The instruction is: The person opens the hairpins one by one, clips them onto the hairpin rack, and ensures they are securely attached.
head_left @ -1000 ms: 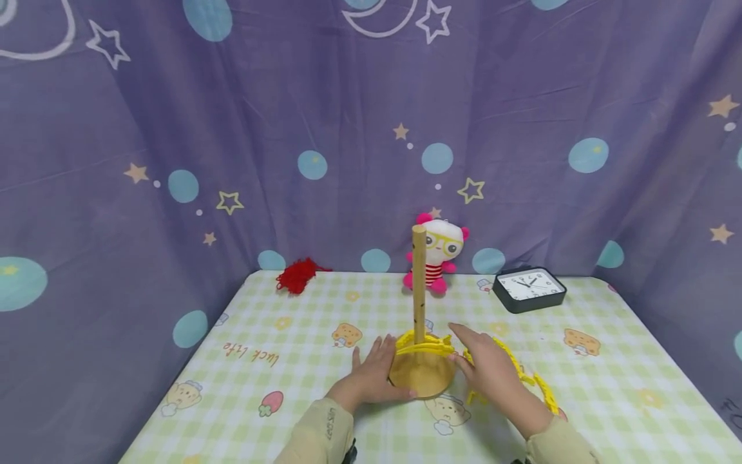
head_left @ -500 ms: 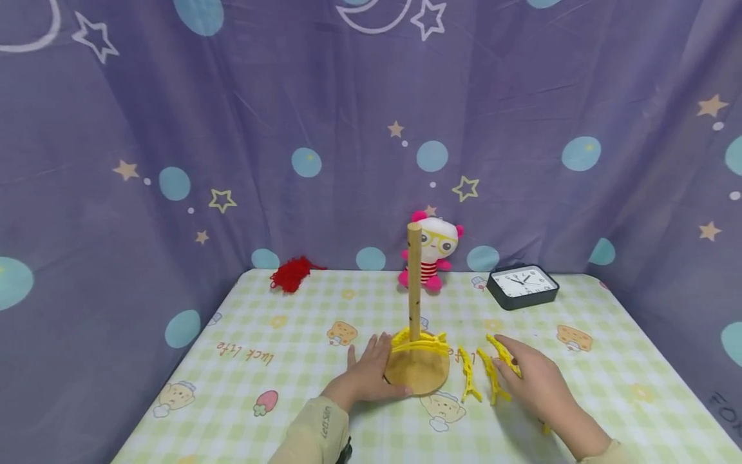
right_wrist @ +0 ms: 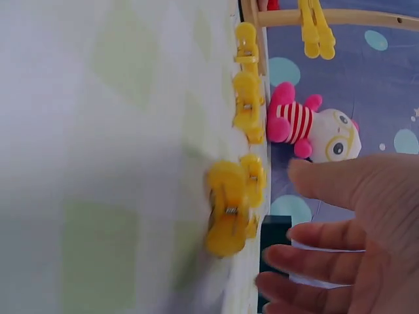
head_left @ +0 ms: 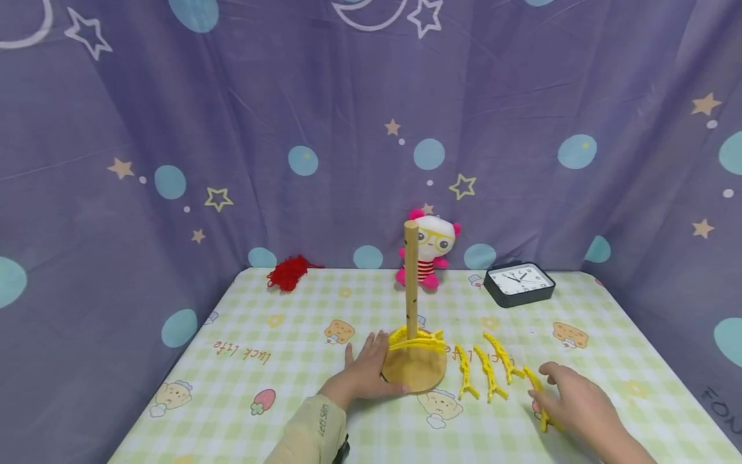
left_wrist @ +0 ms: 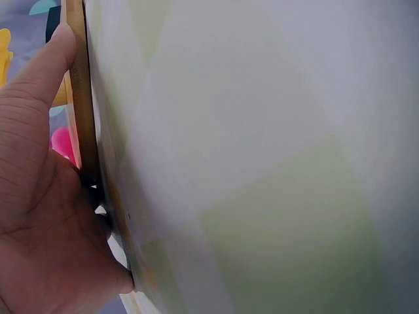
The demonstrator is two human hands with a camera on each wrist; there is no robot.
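My left hand (head_left: 366, 374) rests against the round wooden base (head_left: 418, 380) of an upright pole stand, thumb along its front edge and fingers straight on the left side. In the left wrist view the thumb (left_wrist: 49, 69) lies on the base's rim. Yellow spring clips (head_left: 426, 341) sit on the lower part of the wooden pole (head_left: 411, 277). Right of the stand, several long yellow clips lie on the cloth. Over the rightmost yellow clip (head_left: 542, 406) hovers my right hand (head_left: 580, 399), its thumb and fingers spread apart; the right wrist view shows a gap between fingers and clip (right_wrist: 227, 209).
A pink and white plush toy (head_left: 430, 251) sits behind the pole, against the purple curtain (head_left: 348, 96). Red yarn (head_left: 287, 274) lies at the back left and a black-framed clock (head_left: 520, 285) at the back right. A green checked cloth (head_left: 232, 412) covers the table.
My right hand has moved from beside the stand rightward past the row of clips to the rightmost one, uncovering the others. The left hand stays on the base.
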